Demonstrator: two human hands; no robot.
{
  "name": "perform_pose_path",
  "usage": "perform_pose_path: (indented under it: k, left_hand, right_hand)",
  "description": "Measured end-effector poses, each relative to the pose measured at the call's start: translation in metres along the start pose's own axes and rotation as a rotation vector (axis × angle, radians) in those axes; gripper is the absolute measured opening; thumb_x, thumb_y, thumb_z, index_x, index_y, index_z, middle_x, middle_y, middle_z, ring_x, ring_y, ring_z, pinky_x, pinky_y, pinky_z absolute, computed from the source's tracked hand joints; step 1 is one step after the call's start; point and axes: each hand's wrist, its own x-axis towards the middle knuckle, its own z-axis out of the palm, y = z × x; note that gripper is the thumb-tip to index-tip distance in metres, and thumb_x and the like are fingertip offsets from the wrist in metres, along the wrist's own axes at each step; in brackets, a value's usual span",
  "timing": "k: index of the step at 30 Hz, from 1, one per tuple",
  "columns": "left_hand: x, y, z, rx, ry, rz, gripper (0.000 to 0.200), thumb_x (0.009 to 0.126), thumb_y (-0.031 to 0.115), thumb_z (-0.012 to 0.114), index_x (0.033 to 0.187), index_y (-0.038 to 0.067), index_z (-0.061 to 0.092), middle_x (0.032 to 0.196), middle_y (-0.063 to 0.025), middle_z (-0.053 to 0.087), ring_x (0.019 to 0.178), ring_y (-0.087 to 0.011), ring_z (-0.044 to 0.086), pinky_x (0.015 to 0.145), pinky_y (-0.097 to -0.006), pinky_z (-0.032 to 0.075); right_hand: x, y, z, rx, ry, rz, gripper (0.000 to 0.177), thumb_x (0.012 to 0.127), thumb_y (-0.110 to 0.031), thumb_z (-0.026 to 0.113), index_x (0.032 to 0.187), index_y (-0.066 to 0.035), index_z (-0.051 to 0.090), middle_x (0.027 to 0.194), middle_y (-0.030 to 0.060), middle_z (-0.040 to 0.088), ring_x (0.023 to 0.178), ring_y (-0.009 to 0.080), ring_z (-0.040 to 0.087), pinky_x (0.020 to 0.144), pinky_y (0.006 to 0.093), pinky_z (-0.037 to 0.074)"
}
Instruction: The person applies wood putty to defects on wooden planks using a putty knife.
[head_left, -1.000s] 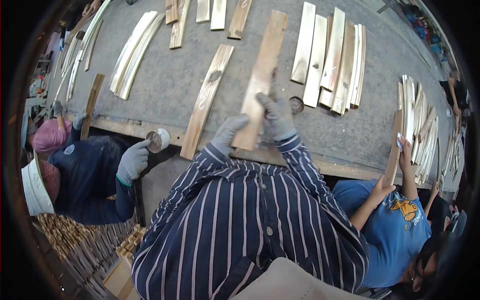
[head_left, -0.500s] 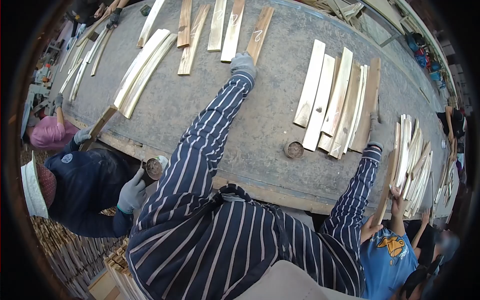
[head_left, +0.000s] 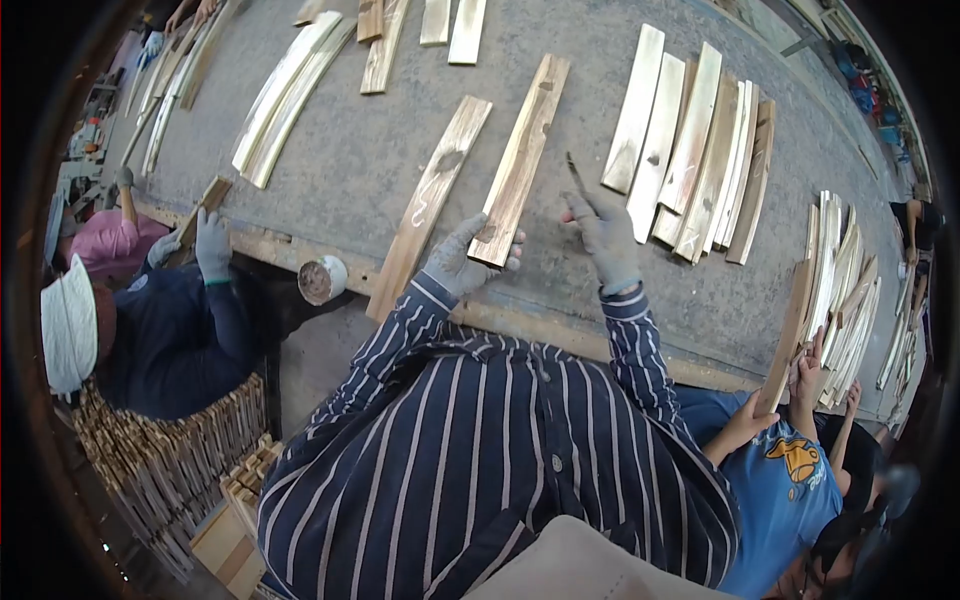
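My left hand (head_left: 460, 258), in a grey glove, is closed around the near end of a wooden board (head_left: 525, 150) with dark patches. The board slants up and away over the table. Beside it, to the left, lies another board (head_left: 432, 205) with a white chalk-like mark; its near end overhangs the table edge. My right hand (head_left: 606, 243), also gloved, grips a thin dark blade-like tool (head_left: 575, 172), its tip pointing away from me. Close to the right hand is a group of pale and brown boards (head_left: 690, 150).
Left of me, a co-worker in dark clothes holds a short wooden piece (head_left: 200, 215) near a white tub (head_left: 322, 280). At right, a person in a blue shirt holds a board (head_left: 795, 330) by more strips (head_left: 840, 300). Other boards (head_left: 295, 95) lie across the grey table (head_left: 360, 190).
My left hand has come back from the far boards and now holds a board near me. My right hand has moved left from the right-hand boards. The co-worker at left has both hands on a piece.
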Motion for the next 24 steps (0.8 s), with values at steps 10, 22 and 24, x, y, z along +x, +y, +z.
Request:
perform_pose_path:
  k: [10,22,24]
  left_hand:
    - [0.005,-0.021,-0.062,0.403,0.239,0.191,0.047,0.094,0.028,0.050,0.128,-0.004,0.046,0.110,-0.0211,0.060,0.094,-0.0322,0.063,0.080,-0.0421,0.054]
    - [0.073,0.106,0.023,1.550,0.534,0.588,0.042,0.084,0.031,0.061,0.118,0.006,0.060,0.097,-0.0117,0.067,0.079,-0.0233,0.064,0.070,-0.0317,0.052]
    - [0.116,0.157,0.042,1.855,0.724,0.772,0.044,0.081,0.035,0.063,0.115,0.007,0.062,0.098,-0.0161,0.067,0.083,-0.0282,0.064,0.075,-0.0354,0.051]
  right_hand:
    - [-0.006,0.029,0.071,0.327,0.006,-0.025,0.022,0.083,-0.015,0.065,0.092,0.005,0.062,0.070,0.0017,0.061,0.057,0.0114,0.053,0.054,0.0290,0.045]
    - [-0.022,-0.002,0.024,-0.754,0.330,-0.354,0.036,0.071,-0.023,0.071,0.098,-0.005,0.056,0.080,0.0167,0.059,0.071,0.0352,0.061,0.062,0.0433,0.049]
    - [-0.007,0.001,-0.009,-0.718,0.473,-0.414,0.035,0.073,-0.022,0.070,0.101,-0.005,0.056,0.085,0.0154,0.059,0.072,0.0350,0.061,0.062,0.0431,0.050]
